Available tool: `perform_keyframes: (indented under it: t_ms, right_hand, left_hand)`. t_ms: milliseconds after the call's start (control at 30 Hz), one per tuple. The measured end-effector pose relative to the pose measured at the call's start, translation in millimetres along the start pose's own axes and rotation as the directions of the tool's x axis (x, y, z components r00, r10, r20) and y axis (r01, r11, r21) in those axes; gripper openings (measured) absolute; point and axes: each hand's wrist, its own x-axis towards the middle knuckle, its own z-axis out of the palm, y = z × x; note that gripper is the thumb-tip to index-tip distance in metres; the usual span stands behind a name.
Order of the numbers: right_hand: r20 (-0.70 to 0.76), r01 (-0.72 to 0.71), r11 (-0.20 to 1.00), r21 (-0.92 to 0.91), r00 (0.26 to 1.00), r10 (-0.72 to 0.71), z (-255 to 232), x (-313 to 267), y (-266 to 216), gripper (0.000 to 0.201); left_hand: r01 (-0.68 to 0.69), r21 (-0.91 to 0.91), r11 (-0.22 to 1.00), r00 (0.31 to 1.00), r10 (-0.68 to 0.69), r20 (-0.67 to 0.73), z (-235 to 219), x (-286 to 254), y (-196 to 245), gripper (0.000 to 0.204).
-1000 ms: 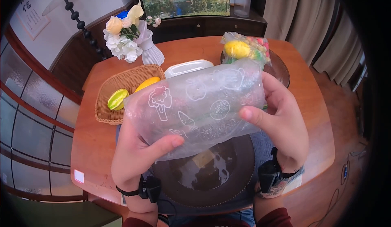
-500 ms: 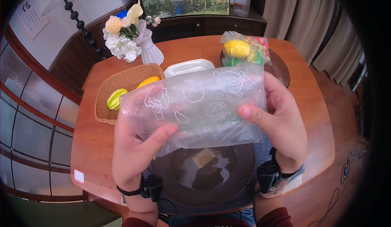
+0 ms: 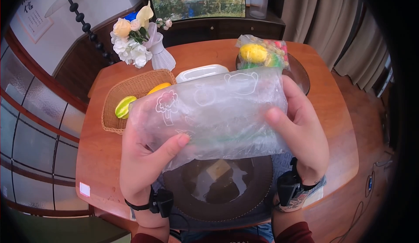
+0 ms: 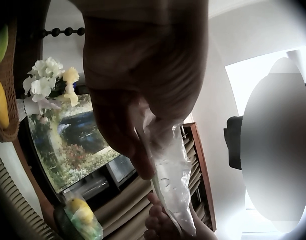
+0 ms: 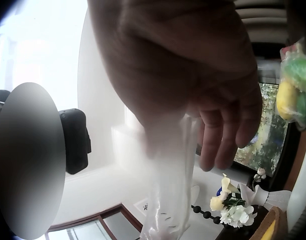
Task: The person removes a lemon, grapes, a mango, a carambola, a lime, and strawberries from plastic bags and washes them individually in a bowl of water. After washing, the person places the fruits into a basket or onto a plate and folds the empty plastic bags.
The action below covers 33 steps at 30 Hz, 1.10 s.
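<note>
Wooden table (image 3: 338,134), dark cabinet (image 3: 187,28) behind. Clear plastic bag (image 3: 218,116), white printing, held above round brown tray (image 3: 179,197). Left hand (image 3: 142,162) pinches left end, thumb in front, fingers behind. Right hand (image 3: 305,131) pinches right end likewise. Beyond: basket (image 3: 142,78), white dish (image 3: 203,72), vase (image 3: 163,55).
</note>
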Motion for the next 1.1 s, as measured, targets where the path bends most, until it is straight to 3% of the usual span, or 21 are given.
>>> perform_keyframes:
  t_ms: [67, 100, 167, 300, 467, 567, 700, 800, 867, 933, 1000, 1100]
  right_hand:
    - [-0.088, 0.159, 0.987, -0.007, 0.983, -0.159, -0.1, 0.0, 3.4, 0.042]
    - [-0.088, 0.16, 0.987, -0.008, 0.983, -0.16, -1.9, 1.2, 1.4, 0.042]
    - [-0.237, 0.074, 0.997, 0.007, 0.969, -0.071, -8.2, 4.6, -4.1, 0.03]
    - [-0.205, 0.12, 0.985, -0.128, 0.968, -0.144, -8.6, 4.1, -0.4, 0.021]
    - [-0.241, 0.066, 0.993, -0.099, 0.967, -0.089, -5.4, 3.4, -4.2, 0.023]
    - [-0.245, 0.054, 0.996, -0.076, 0.967, -0.071, -7.1, 2.2, -6.0, 0.024]
    - [-0.252, 0.094, 0.994, -0.06, 0.962, -0.106, -14.4, 2.9, 0.0, 0.024]
    - [-0.301, 0.12, 0.993, 0.001, 0.947, -0.114, -9.5, 2.8, -0.6, 0.023]
    - [-0.307, 0.102, 0.994, 0.032, 0.948, -0.088, -8.0, 2.5, -3.2, 0.023]
    - [-0.311, 0.084, 0.995, 0.063, 0.948, -0.06, -8.2, 2.3, -4.1, 0.022]
    - [-0.349, 0.081, 0.996, -0.032, 0.933, -0.087, -9.8, 2.4, -4.4, 0.021]
    - [-0.358, 0.059, 0.998, 0.03, 0.933, -0.045, -13.7, 1.9, -3.5, 0.02]
  left_hand:
    - [-0.022, -0.028, 0.999, 1.0, 0.022, 0.01, -0.3, -0.8, -0.8, 0.066]
    - [-0.023, -0.028, 0.999, 1.0, 0.023, 0.011, -1.0, -0.6, -1.2, 0.066]
    - [-0.017, -0.019, 1.0, 1.0, 0.017, 0.008, -2.5, 0.3, -1.7, 0.067]
    - [-0.031, -0.032, 0.999, 1.0, 0.031, -0.007, -0.5, 0.5, 0.5, 0.067]
    - [-0.11, 0.111, 0.988, 0.994, 0.107, 0.029, -2.7, -3.5, 1.7, 0.068]
    - [-0.155, 0.089, 0.984, 0.987, 0.151, 0.048, -1.3, -4.7, -2.6, 0.069]
    - [-0.038, 0.118, 0.992, 0.999, 0.036, 0.018, 1.7, -7.6, 2.8, 0.081]
    - [-0.05, 0.136, 0.989, 0.998, 0.045, 0.039, -0.9, -7.7, 0.8, 0.079]
    - [-0.154, 0.201, 0.967, 0.985, 0.134, 0.106, -3.9, -6.7, -0.5, 0.068]
    - [-0.139, 0.21, 0.968, 0.988, 0.121, 0.097, -4.7, -7.1, -2.0, 0.066]
    - [-0.125, 0.219, 0.968, 0.99, 0.108, 0.088, -5.9, -7.4, -3.4, 0.065]
    - [-0.175, 0.283, 0.943, 0.983, 0.152, 0.102, -7.0, -9.0, -3.4, 0.063]
